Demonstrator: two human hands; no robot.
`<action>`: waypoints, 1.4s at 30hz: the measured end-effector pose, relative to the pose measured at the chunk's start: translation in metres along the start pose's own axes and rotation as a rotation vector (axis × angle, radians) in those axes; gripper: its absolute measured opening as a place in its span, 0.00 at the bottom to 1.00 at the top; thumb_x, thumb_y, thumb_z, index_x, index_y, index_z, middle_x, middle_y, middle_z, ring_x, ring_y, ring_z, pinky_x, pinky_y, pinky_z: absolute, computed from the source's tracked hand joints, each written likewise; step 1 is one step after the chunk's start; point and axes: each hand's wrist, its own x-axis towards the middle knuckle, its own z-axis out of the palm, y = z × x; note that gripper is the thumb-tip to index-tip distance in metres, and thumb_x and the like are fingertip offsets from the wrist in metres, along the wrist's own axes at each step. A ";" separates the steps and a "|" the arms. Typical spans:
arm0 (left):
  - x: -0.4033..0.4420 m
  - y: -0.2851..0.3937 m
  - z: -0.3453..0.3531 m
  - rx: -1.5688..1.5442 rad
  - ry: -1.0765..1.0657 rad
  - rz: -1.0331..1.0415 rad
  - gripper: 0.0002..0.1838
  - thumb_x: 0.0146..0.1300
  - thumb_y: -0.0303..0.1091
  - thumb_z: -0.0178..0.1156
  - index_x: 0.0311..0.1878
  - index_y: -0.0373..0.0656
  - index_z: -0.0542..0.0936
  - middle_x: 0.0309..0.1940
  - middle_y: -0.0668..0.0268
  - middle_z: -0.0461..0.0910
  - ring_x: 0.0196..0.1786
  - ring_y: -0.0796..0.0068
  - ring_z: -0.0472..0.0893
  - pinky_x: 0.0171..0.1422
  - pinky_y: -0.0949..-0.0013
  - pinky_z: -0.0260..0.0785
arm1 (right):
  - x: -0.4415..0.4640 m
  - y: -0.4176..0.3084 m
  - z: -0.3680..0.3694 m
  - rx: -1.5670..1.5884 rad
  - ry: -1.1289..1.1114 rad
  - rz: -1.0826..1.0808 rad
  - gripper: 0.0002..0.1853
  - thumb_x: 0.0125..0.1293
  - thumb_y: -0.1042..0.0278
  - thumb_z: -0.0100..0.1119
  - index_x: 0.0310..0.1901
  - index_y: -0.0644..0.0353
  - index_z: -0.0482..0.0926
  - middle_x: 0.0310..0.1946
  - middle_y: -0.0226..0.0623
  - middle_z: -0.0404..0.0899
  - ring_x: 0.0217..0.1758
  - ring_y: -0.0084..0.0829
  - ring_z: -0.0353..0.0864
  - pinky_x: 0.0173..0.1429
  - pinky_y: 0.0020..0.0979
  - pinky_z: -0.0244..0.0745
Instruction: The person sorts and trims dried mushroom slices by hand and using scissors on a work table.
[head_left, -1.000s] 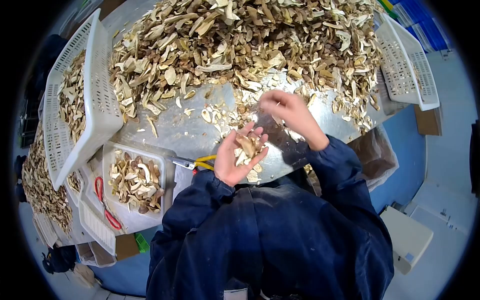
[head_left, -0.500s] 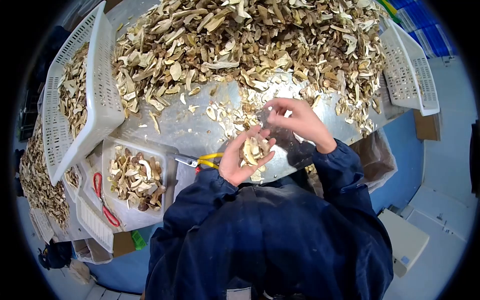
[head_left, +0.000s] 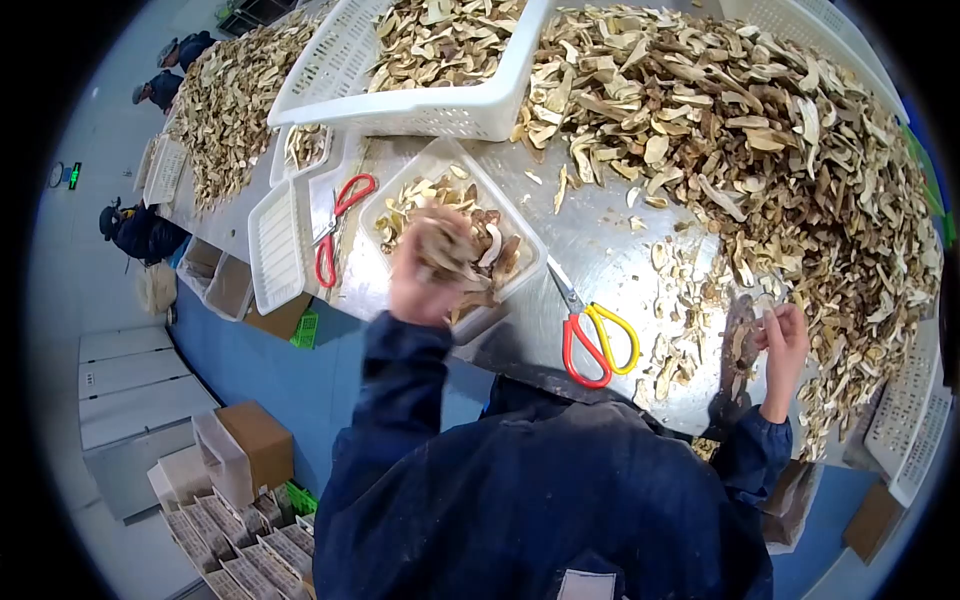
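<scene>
My left hand [head_left: 425, 285], blurred by motion, is closed around a bunch of dried mushroom slices [head_left: 440, 245] above a white plastic tray [head_left: 535, 245] that contains more slices. At the right, my right hand [head_left: 785, 350] is over the metal table, its fingers bent together at the edge of the big mushroom heap [head_left: 760, 140]. Whatever sits between those fingertips is too small to make out. Scissors with one red and one yellow handle [head_left: 590, 345] lie between my hands, beside small scattered slices [head_left: 680, 345].
Red-handled scissors [head_left: 325, 255] lie left of the tray, beside an empty white basket lid [head_left: 277, 250]. A large white perforated basket [head_left: 440, 112] of slices stands behind. Another mushroom heap [head_left: 235, 110] covers the far left table, where other people [head_left: 145, 235] are present.
The view has swung left. My left hand has carried the slices from near my body to above the tray. My right hand has moved apart from it, staying near the heap.
</scene>
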 end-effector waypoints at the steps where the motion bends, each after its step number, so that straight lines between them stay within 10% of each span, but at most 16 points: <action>1: 0.005 0.018 0.002 0.227 0.051 0.119 0.19 0.68 0.34 0.52 0.59 0.38 0.67 0.46 0.62 0.74 0.47 0.69 0.77 0.55 0.64 0.71 | -0.002 -0.003 0.000 0.017 -0.013 0.000 0.03 0.67 0.72 0.55 0.37 0.60 0.72 0.24 0.29 0.75 0.19 0.15 0.69 0.24 0.17 0.61; 5: 0.031 0.057 -0.001 1.145 0.193 0.295 0.21 0.65 0.38 0.57 0.56 0.35 0.73 0.48 0.57 0.74 0.49 0.64 0.77 0.54 0.64 0.70 | -0.003 -0.015 0.003 0.078 -0.211 0.007 0.03 0.67 0.74 0.53 0.41 0.61 0.74 0.27 0.30 0.78 0.19 0.15 0.68 0.22 0.17 0.62; 7: 0.034 0.041 0.002 2.181 0.038 0.781 0.22 0.58 0.36 0.63 0.54 0.37 0.75 0.50 0.53 0.74 0.52 0.56 0.75 0.58 0.60 0.66 | -0.014 -0.029 0.017 0.164 -0.378 0.059 0.04 0.66 0.75 0.52 0.42 0.61 0.75 0.28 0.30 0.78 0.20 0.15 0.69 0.22 0.17 0.63; 10: 0.016 -0.034 0.019 1.725 -0.496 0.617 0.28 0.53 0.31 0.68 0.58 0.38 0.73 0.54 0.54 0.73 0.55 0.56 0.73 0.61 0.60 0.63 | -0.037 -0.042 0.050 0.183 -0.544 0.032 0.08 0.64 0.79 0.52 0.44 0.62 0.75 0.30 0.29 0.79 0.22 0.14 0.70 0.25 0.17 0.66; 13: -0.021 -0.109 0.061 1.224 -0.568 -0.304 0.31 0.57 0.37 0.66 0.62 0.37 0.68 0.52 0.50 0.77 0.53 0.61 0.79 0.52 0.64 0.73 | -0.055 -0.059 0.071 0.207 -0.655 0.130 0.07 0.64 0.79 0.54 0.43 0.65 0.74 0.27 0.27 0.77 0.25 0.13 0.72 0.29 0.17 0.67; 20: -0.028 -0.157 0.070 1.228 -0.594 -0.377 0.10 0.63 0.32 0.59 0.41 0.37 0.73 0.32 0.64 0.79 0.26 0.81 0.76 0.29 0.73 0.67 | -0.066 -0.054 0.072 0.212 -0.566 0.113 0.02 0.63 0.76 0.56 0.34 0.63 0.73 0.24 0.24 0.73 0.25 0.12 0.69 0.30 0.18 0.63; 33: -0.029 -0.156 0.054 0.761 -0.505 -0.934 0.07 0.69 0.34 0.53 0.42 0.40 0.74 0.27 0.71 0.73 0.30 0.83 0.72 0.32 0.76 0.65 | -0.067 -0.044 0.056 0.310 -0.639 0.244 0.07 0.65 0.70 0.58 0.38 0.66 0.77 0.25 0.27 0.76 0.24 0.16 0.70 0.29 0.22 0.66; 37: -0.027 -0.159 0.056 0.589 -0.486 -1.037 0.11 0.70 0.31 0.46 0.51 0.39 0.73 0.23 0.70 0.70 0.24 0.82 0.68 0.28 0.78 0.57 | -0.076 -0.003 0.039 -0.468 -0.079 -0.305 0.16 0.61 0.66 0.59 0.50 0.60 0.76 0.30 0.45 0.78 0.29 0.47 0.78 0.34 0.39 0.73; 39: -0.026 -0.168 0.051 0.549 -0.497 -1.089 0.08 0.70 0.31 0.46 0.46 0.40 0.73 0.21 0.70 0.68 0.21 0.82 0.67 0.25 0.79 0.57 | -0.101 -0.015 0.034 -0.542 -0.152 -0.177 0.16 0.59 0.68 0.60 0.50 0.58 0.76 0.32 0.42 0.77 0.35 0.44 0.78 0.38 0.38 0.73; 42: -0.025 -0.180 0.055 0.451 -0.468 -1.172 0.07 0.71 0.35 0.47 0.40 0.42 0.68 0.20 0.71 0.65 0.21 0.82 0.65 0.23 0.78 0.55 | -0.117 -0.011 0.049 -0.543 -0.102 -0.534 0.17 0.51 0.72 0.63 0.45 0.57 0.77 0.40 0.37 0.74 0.48 0.40 0.73 0.52 0.38 0.69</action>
